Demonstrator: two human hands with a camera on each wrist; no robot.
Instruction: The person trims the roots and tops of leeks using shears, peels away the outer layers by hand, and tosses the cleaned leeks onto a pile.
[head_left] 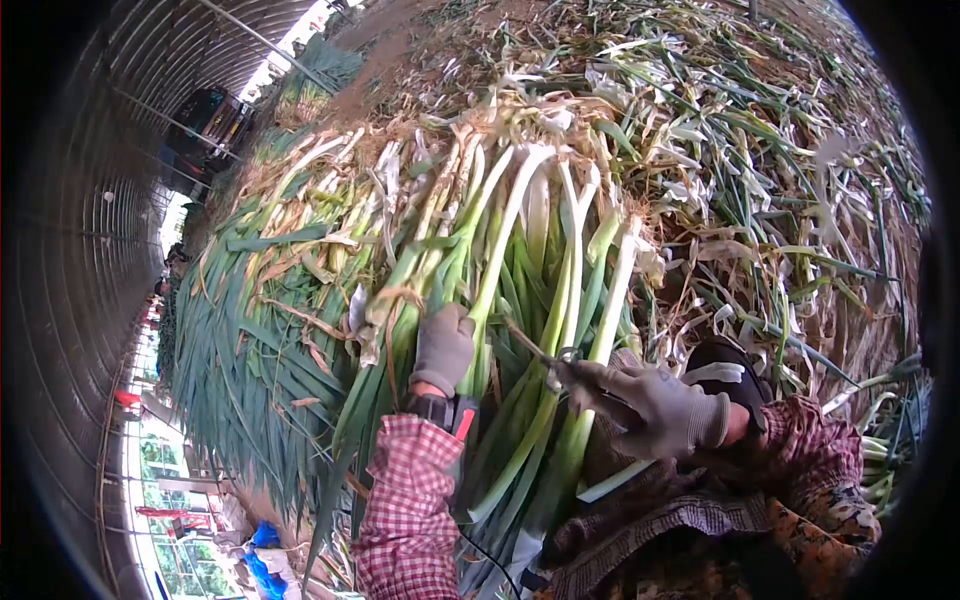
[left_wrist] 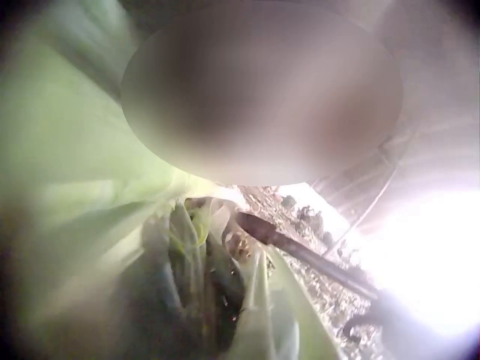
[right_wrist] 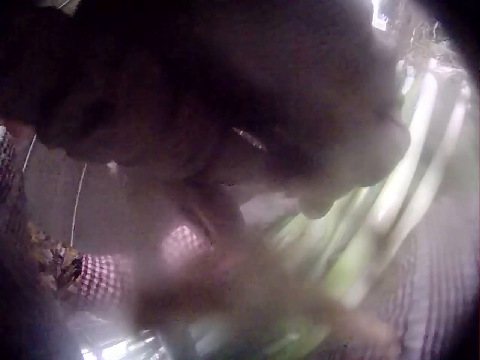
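My gloved left hand [head_left: 443, 348] curls around a leek [head_left: 491, 270] in the middle of the pile, at its green part. In my gloved right hand [head_left: 665, 408] is a slim metal tool [head_left: 527, 341], its thin end pointing toward the left hand. The left wrist view shows the tool's dark, flattened tip [left_wrist: 256, 227] close by the leek leaves [left_wrist: 82, 150]. More leeks with pale stems [head_left: 612, 300] lie between the hands, leaves toward my body. The right wrist view is mostly dark and blurred by the glove.
A thick heap of leeks [head_left: 270, 350] spreads to the left, leaves hanging downward. Cut leaves and husks [head_left: 760, 200] litter the ground on the right and far side. A curved metal-ribbed wall [head_left: 70, 270] runs along the left. More leeks [head_left: 880, 450] lie at the right edge.
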